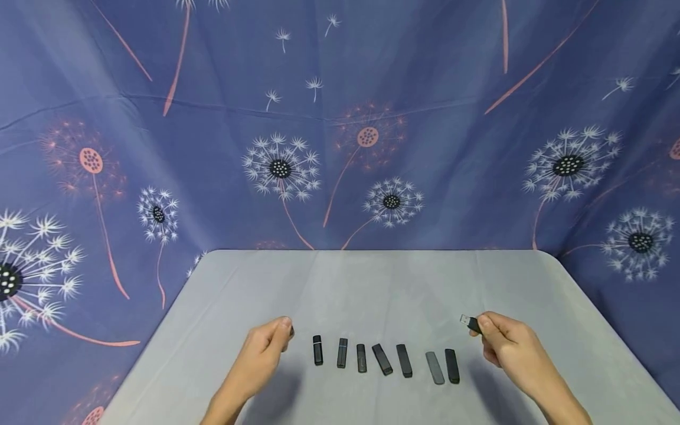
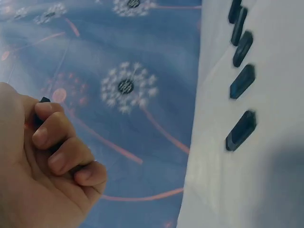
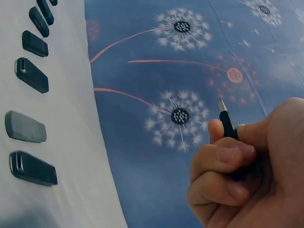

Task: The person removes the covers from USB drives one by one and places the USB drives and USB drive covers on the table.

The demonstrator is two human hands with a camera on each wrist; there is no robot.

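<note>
My right hand [image 1: 512, 348] is raised over the right part of the table, pinching a black USB stick [image 1: 471, 323] between thumb and fingers. Its bare metal plug points up and out of the grip in the right wrist view, where the fingers hide its lower end. Over the left part, my left hand [image 1: 261, 352] grips a small black object [image 2: 43, 100]. Only its dark end shows past the curled fingers, so its kind is hidden. Between the hands lies a row of several USB sticks, among them a black one [image 1: 317, 350] nearest the left hand and a grey one [image 1: 435, 368].
The sticks lie apart from each other on a pale grey cloth-covered table [image 1: 393, 283], some slightly slanted. Behind the table and at both sides hangs a blue curtain [image 1: 451, 177] with a dandelion pattern. Each hand casts a shadow on the table.
</note>
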